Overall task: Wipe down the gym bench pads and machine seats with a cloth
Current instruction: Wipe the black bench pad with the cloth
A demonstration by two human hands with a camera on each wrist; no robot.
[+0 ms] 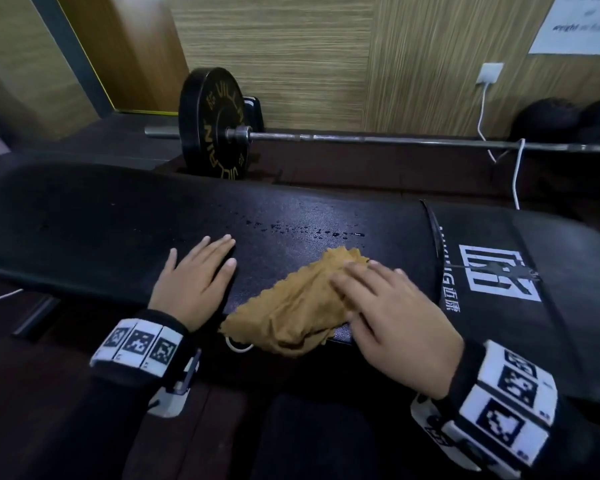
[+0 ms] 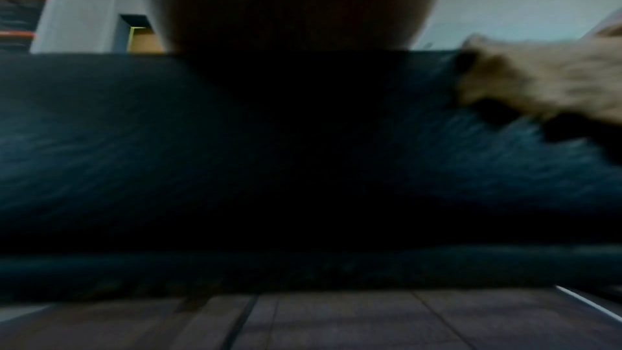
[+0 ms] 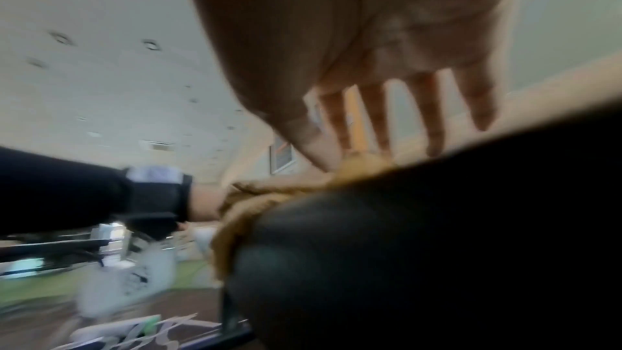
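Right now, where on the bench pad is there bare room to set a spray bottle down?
Bare bench pad lies left of the left hand, and the logo pad right of the right hand. Between the hands, cloth and droplets crowd it.

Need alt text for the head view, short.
Right hand presses a tan cloth flat on a black bench pad; left hand rests open beside it. Water droplets dot the pad; a barbell lies behind.
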